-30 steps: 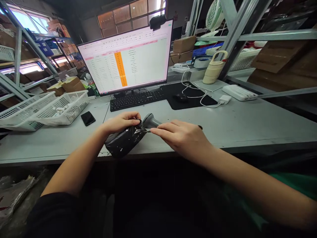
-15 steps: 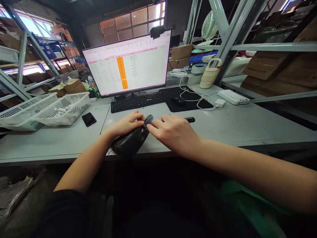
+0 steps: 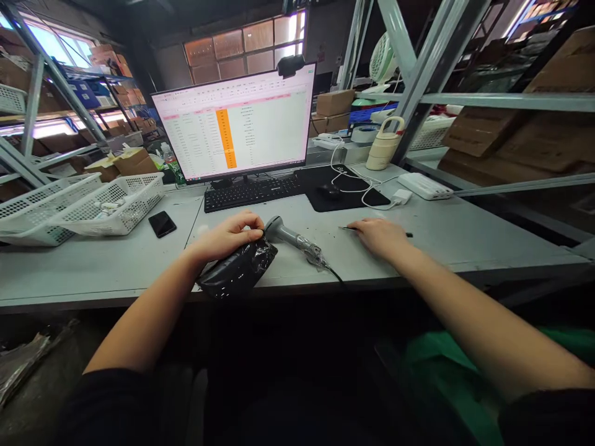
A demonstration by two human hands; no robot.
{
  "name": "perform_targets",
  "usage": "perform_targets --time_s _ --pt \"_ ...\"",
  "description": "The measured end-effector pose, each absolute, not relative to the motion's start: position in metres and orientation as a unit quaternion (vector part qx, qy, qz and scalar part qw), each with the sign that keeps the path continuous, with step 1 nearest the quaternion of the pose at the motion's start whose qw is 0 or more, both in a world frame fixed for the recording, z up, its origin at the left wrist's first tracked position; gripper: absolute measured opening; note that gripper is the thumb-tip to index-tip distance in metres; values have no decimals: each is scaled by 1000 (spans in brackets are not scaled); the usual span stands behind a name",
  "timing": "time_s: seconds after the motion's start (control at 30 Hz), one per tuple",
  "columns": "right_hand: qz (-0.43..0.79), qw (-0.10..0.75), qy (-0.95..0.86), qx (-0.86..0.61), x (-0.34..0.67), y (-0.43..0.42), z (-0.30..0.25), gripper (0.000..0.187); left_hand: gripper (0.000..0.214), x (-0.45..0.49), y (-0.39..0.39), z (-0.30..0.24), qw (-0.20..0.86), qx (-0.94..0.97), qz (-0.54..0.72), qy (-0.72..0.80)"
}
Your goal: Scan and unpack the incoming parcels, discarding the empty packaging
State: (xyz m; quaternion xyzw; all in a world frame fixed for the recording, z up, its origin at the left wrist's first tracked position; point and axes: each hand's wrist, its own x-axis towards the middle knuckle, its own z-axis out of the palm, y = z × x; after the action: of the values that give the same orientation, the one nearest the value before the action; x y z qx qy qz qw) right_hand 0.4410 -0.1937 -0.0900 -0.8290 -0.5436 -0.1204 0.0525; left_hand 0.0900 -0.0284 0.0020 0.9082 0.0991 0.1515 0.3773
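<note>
This looks like a warehouse or stockroom with a desk (image 3: 446, 241) set up for office work. Metal racks (image 3: 506, 101) stand on both sides, and large brown cartons (image 3: 483, 133) lie on the right-hand one. More boxes (image 3: 105, 56) are stacked in the background at the left. White plastic baskets (image 3: 146, 201), one with small items (image 3: 108, 207) inside, sit on the desk. The clerical side shows in a monitor (image 3: 274, 136) displaying a spreadsheet, a keyboard (image 3: 253, 194), a mouse (image 3: 330, 190) and a handheld scanner (image 3: 286, 235). Behind the monitor is a paned window (image 3: 258, 40).
</note>
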Motion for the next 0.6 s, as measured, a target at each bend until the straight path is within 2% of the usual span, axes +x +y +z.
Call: perform_targets --time_s 0.07,0.13,0.17,0.23,0.3,0.43,0.53,0.6 --pt "-115 127 -563 -808 420 -187 -83 32 22 89 -33 6 347 923 139 88" --pt "-75 259 -611 -744 381 -182 -65 34 22 89 -38 11 316 937 123 82" --pt "-19 327 -639 -696 358 -180 -55 34 22 89 -41 13 298 944 117 80" --pt "129 394 -685 -599 315 -176 -38 34 21 89 -46 16 266 954 115 82" --pt "237 415 -697 -534 284 -171 -29 33 21 88 -52 17 246 957 120 92" --pt "334 409 -691 -493 262 -163 -31 30 21 82 -64 18 226 961 125 100" --pt "409 386 -690 -455 259 -167 -33 13 22 76 -74 22 186 973 100 91" --pt "414 376 -702 -441 257 -172 -33 8 23 72 -80 28 130 984 79 94"
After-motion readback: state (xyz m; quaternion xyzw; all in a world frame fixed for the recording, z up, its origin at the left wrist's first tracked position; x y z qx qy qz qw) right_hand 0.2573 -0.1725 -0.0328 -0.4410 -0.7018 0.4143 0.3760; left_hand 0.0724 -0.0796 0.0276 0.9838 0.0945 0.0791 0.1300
